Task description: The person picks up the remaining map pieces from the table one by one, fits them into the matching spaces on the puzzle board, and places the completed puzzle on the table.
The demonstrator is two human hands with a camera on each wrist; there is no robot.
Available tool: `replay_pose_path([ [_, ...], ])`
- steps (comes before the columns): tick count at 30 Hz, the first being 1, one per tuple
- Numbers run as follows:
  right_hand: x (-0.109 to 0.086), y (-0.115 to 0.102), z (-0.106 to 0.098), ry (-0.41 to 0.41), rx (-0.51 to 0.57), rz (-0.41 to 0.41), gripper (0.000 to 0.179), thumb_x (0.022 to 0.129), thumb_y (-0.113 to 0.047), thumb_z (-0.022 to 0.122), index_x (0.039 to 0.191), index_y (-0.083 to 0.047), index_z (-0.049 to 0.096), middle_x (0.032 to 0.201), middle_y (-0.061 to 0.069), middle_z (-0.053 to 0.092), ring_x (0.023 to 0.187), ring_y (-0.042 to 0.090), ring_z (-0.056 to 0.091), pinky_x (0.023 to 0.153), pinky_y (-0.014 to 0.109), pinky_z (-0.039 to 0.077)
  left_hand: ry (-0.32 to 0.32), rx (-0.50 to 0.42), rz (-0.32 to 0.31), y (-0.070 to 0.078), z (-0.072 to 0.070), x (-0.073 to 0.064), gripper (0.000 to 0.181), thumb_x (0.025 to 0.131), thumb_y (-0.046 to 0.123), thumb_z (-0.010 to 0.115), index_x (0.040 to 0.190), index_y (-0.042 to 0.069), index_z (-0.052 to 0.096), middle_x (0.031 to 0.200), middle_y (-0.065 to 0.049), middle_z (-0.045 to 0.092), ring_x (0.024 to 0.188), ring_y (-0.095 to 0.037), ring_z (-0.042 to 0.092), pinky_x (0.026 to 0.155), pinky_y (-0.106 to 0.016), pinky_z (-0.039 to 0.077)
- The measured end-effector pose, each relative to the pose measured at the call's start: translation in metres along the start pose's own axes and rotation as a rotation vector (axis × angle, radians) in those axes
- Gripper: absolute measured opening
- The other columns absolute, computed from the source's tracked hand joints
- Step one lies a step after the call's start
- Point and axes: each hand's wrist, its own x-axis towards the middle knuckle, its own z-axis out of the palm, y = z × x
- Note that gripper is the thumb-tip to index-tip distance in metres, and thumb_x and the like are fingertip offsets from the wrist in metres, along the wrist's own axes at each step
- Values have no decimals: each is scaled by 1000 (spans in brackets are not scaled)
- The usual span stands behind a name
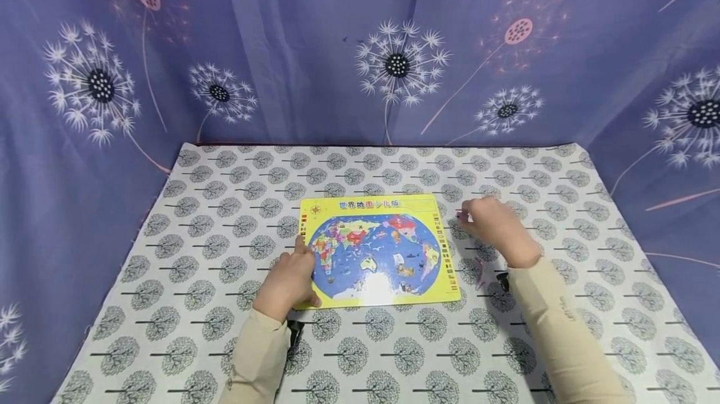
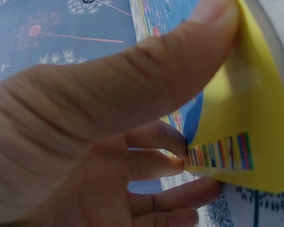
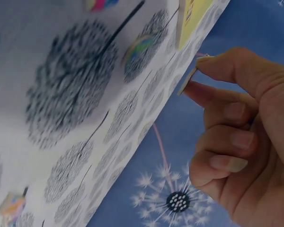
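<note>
A yellow-bordered world map puzzle board point(image 1: 382, 312) lies flat on the cloth, with a blue oval map and a row of flags down each side. My left hand point(image 1: 289, 279) rests over its near left corner. In the left wrist view the thumb point(image 2: 180, 61) presses on the yellow border, while fingers point(image 2: 156, 163) extend along the flag edge. To the right of the board, my right hand point(image 1: 495, 226) pinches a small thin puzzle piece point(image 3: 187, 81) between thumb and index finger. The other fingers of that hand curl inward. The piece appears pinkish-purple in the head view.
The table cloth point(image 1: 197, 260) has a grey tree print. Several loose small pieces lie on it: a green-blue piece point(image 3: 138, 49), an orange one point(image 3: 12, 206) and a pink one point(image 1: 480, 272). A purple dandelion curtain point(image 1: 315, 47) hangs behind the table and along both sides.
</note>
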Motion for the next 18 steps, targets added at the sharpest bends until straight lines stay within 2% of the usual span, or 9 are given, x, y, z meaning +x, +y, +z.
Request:
replay_pose_path([
  [5,3,-12,2,10,-12,-24,5,85,-2,75,88,1,71,75,8,68,59,16,57,58,35,54,-6,9,8,-1,1,1,90,60,17,99,131,-16,56,157,-38,21,105,-48,56,85,-51,54],
  [12,8,-30,6,13,-7,-44,5,86,-3,75,85,0,70,73,6,67,60,16,57,61,35,55,-6,24,9,-1,1,1,88,58,18,99,129,-15,58,157,-39,21,102,-48,57,83,-51,55],
  [18,14,-47,11,-7,-4,-74,6,88,-5,74,84,-1,70,71,3,65,57,14,54,57,32,52,6,48,13,-1,1,1,74,57,20,100,116,-12,67,155,-41,23,93,-46,59,76,-49,56],
])
